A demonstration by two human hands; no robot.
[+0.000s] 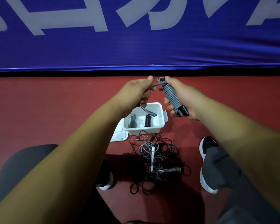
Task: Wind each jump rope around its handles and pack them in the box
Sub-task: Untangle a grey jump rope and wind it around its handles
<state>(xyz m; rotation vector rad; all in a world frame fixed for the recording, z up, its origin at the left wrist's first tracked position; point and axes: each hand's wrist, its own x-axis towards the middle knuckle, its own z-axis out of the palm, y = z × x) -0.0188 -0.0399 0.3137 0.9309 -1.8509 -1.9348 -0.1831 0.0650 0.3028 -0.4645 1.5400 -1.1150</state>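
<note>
My right hand (pixel 183 97) grips a grey jump rope (pixel 171 97) coiled tightly around its dark handles, held up above the floor. My left hand (pixel 139 92) pinches the loose grey end of that rope; the tail hangs down toward the white box (pixel 162 122). Inside the box lie two wound ropes, a grey one (pixel 133 121) on the left and a black one (pixel 147 120) on the right. A tangle of loose black and grey ropes (pixel 155 160) with a white handle (pixel 152 156) lies on the floor in front of the box.
The box's white lid (pixel 119 135) lies flat at its left side on the red floor (pixel 55 110). A blue banner (pixel 136 46) runs along the far side. My shoes (pixel 207 162) and legs flank the rope pile.
</note>
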